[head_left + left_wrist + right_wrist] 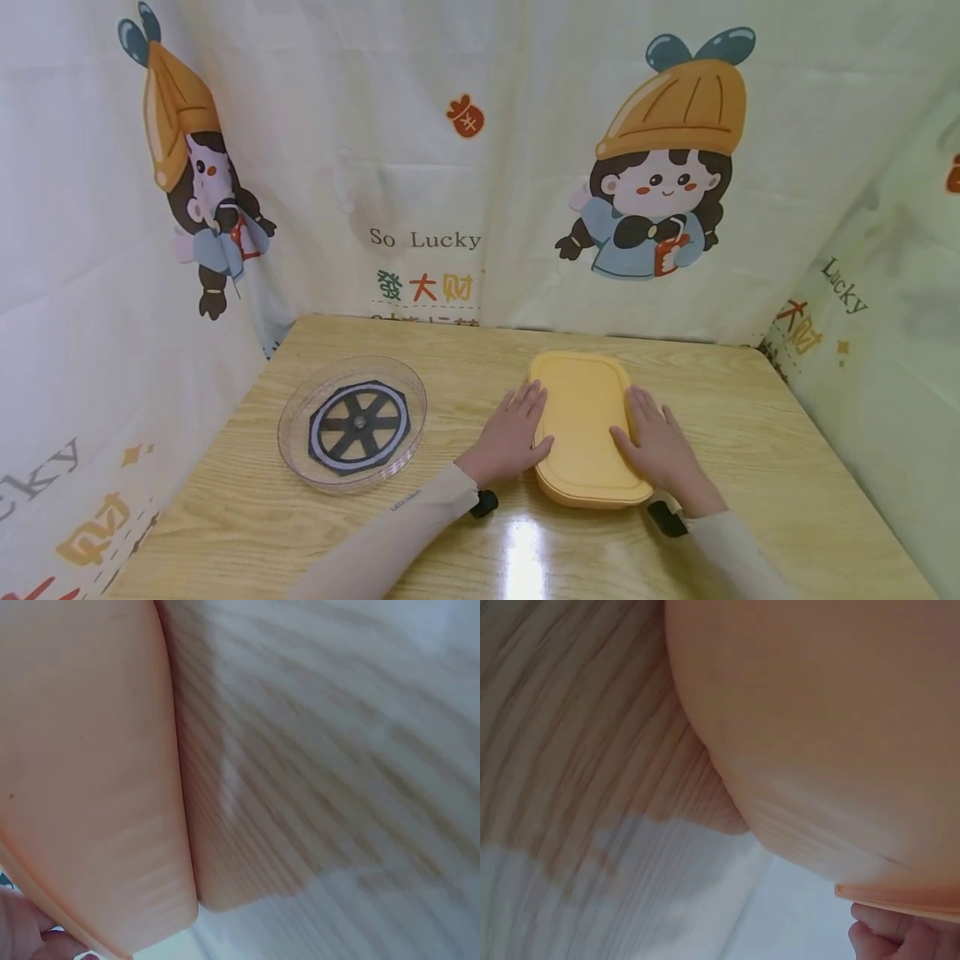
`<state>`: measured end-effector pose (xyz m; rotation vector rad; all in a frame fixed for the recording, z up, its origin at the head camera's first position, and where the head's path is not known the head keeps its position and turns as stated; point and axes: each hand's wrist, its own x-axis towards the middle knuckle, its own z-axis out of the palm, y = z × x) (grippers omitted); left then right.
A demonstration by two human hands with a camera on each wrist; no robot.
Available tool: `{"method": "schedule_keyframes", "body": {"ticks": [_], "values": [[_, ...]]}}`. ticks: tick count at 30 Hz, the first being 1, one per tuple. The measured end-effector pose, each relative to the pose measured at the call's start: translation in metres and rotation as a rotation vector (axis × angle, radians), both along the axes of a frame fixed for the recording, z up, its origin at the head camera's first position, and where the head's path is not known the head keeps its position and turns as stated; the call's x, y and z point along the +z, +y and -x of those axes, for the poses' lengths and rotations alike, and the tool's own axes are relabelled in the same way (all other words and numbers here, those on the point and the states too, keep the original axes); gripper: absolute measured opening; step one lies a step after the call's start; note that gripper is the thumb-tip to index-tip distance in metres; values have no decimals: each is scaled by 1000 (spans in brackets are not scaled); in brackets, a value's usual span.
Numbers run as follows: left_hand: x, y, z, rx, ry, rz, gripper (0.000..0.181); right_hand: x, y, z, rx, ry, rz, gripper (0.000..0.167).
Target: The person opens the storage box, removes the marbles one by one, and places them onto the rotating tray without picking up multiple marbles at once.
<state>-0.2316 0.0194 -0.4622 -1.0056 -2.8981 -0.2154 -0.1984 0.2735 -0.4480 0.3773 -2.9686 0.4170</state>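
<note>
At the far left of the head view, a printed curtain (pixel 67 250) bears one of two capped cartoon figures (pixel 183 108), its face broken by folds; the second is to the right of centre. Two red pouch prints show: one whole (pixel 467 117), one cut by the right edge.

On the left of the bench (pixel 187 517) stands one clear round dish (pixel 295 437). Within its outline shows one dark six-spoked wheel (pixel 360 422) with a pale ring; whether it lies in or under the dish I cannot tell. Only the head view shows this pair.

Further right, well apart from the dish, the left hand (pixel 506 437) lies along the near-left edge of one orange lidded box (pixel 588 417), fingers extended, thumb on the lid. The left wrist view adds the box's tall side wall, its reflection on the bench, and a few fingers at the lid rim, cut off.

The right hand (pixel 663 446) lies opposite, fingers likewise straight, thumb on the lid; its wrist view shows the other wall and partly hidden fingertips. The box lies between the two hands; its contents are hidden. Two black wrist devices (pixel 483 504) are partly covered; both sleeves (pixel 382 533) leave the frame below.
</note>
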Motion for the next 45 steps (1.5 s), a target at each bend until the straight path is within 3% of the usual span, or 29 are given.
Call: {"method": "schedule_keyframes", "body": {"ticks": [12, 23, 38, 45], "values": [[2, -37, 3, 10, -51, -63, 69, -4, -36, 9, 15, 59, -1, 70], [-2, -63, 6, 39, -61, -73, 69, -8, -61, 16, 26, 42, 15, 72], [-3, -78, 12, 83, -75, -111, 70, -8, -76, 31, 25, 40, 0, 72], [0, -81, 1, 124, -72, -133, 72, -2, -78, 30, 35, 32, -40, 72]]}}
